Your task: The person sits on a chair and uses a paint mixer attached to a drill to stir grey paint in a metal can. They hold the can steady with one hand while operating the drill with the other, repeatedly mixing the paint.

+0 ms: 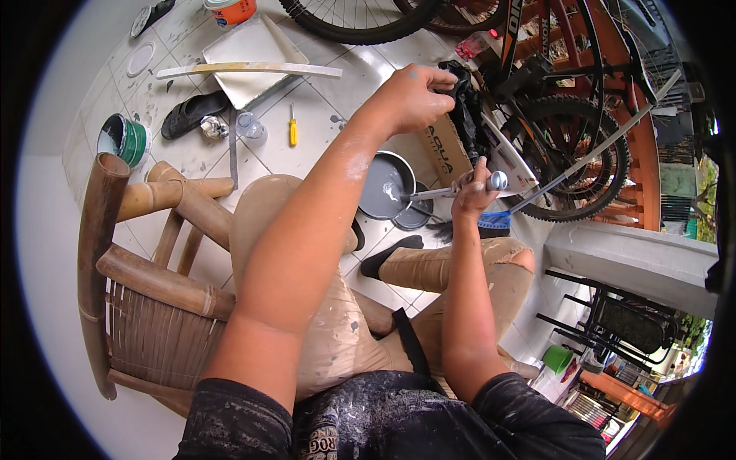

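White tiles, spotted | grey-filled bucket | bamboo chair | bicycles | foliage, perhaps

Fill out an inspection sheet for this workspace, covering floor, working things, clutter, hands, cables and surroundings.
Surface: light tiled floor, marked with dark spots.
Working things: round paint container holding grey paint; rod-like tool reaching to it, tip hard to make out.
Clutter: yellow screwdriver, clear bottle, black sandal and white tray with a long strip lying across it.
Hands: left hand raised, fingers apart, nothing seen in it; right hand gripping the rod-like tool.
Cables: nothing seen.
Surroundings: bamboo chair at left; bicycles and cardboard box beyond the hands.
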Tool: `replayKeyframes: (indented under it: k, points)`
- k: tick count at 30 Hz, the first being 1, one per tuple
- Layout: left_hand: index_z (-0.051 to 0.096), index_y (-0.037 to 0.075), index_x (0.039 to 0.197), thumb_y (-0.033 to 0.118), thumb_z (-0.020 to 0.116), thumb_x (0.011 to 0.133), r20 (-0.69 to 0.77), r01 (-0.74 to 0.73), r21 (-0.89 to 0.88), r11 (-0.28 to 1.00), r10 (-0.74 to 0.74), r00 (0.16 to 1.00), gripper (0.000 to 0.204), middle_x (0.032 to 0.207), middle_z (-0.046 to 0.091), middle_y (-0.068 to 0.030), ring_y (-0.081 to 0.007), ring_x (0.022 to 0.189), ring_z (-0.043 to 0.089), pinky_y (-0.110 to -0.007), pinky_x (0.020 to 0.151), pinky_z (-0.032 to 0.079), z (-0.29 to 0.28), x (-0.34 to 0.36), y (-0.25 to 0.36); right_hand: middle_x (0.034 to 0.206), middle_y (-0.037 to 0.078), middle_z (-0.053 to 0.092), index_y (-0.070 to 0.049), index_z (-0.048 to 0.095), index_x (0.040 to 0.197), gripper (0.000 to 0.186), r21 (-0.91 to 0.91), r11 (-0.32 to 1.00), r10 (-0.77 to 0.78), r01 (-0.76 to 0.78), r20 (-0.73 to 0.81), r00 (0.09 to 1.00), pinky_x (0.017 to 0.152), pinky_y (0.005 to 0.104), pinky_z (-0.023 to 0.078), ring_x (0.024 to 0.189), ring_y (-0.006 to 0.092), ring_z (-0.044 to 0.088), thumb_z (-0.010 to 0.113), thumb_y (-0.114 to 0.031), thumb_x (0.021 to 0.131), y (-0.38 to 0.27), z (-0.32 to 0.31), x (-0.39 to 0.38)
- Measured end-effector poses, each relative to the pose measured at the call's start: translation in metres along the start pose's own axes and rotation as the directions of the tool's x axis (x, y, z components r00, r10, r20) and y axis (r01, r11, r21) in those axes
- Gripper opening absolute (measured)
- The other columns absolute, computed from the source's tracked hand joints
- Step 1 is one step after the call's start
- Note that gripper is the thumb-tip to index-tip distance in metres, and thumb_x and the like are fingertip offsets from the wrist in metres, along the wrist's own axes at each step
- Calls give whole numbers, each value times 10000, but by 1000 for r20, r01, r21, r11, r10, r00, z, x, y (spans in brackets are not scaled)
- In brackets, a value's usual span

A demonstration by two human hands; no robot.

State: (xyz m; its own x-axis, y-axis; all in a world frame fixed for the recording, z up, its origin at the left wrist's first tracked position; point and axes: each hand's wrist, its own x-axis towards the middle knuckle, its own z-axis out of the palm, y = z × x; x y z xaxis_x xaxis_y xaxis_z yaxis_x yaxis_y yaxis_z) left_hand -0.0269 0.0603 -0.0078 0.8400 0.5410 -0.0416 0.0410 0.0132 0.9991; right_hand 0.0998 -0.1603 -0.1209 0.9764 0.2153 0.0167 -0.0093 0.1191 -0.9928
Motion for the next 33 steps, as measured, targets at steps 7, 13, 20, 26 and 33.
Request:
replayKeyframes:
  k: [7, 13, 20, 26, 33]
  points:
    - [681, 19, 1433, 134, 691, 905, 47, -16, -8, 1000, 17, 999, 541, 1391, 728, -138, -221, 1276, 686, -336, 1096, 511, 11, 0, 5, 553, -13, 476, -173, 514, 780, 339, 307, 925, 346, -225, -433, 832, 367, 313, 306, 388, 118, 407, 766, -233, 999, 30, -52, -6]
    - [677, 16, 1437, 132, 680, 918, -10, 29, 27, 999, -28, 1000, 532, 1404, 722, -134, -229, 1290, 682, -336, 1114, 501, -2, -4, 6, 538, -14, 365, -178, 446, 761, 428, 365, 918, 272, -155, -295, 916, 419, 347, 319, 420, 148, 357, 657, -406, 1056, -41, -49, -3]
    - [673, 8, 1439, 121, 669, 920, -12, 20, 15, 1000, -20, 1000, 531, 1407, 720, -144, -230, 1283, 688, -336, 1109, 506, 3, -1, 4, 546, -24, 295, -160, 483, 835, 386, 266, 964, -51, 4, 170, 984, 468, 325, 309, 441, 128, 312, 576, -416, 1108, -109, -4, 9]
    - [680, 9, 1433, 135, 687, 917, -33, 35, 15, 999, -34, 999, 531, 1385, 733, -137, -221, 1262, 696, -330, 1088, 515, -1, -3, 2, 534, 15, 370, -121, 455, 679, 495, 46, 998, -45, 34, 268, 962, 421, 329, 353, 433, 150, 379, 626, -327, 1095, -57, 15, 13]
    - [704, 25, 1402, 208, 709, 868, -32, 19, 32, 999, -18, 999, 564, 1393, 726, -177, -281, 1275, 708, -352, 1110, 528, 0, 2, 1, 513, -9, 417, -170, 487, 749, 425, 257, 940, 299, -226, -292, 908, 380, 325, 325, 403, 146, 388, 707, -375, 1049, 10, -44, -19]
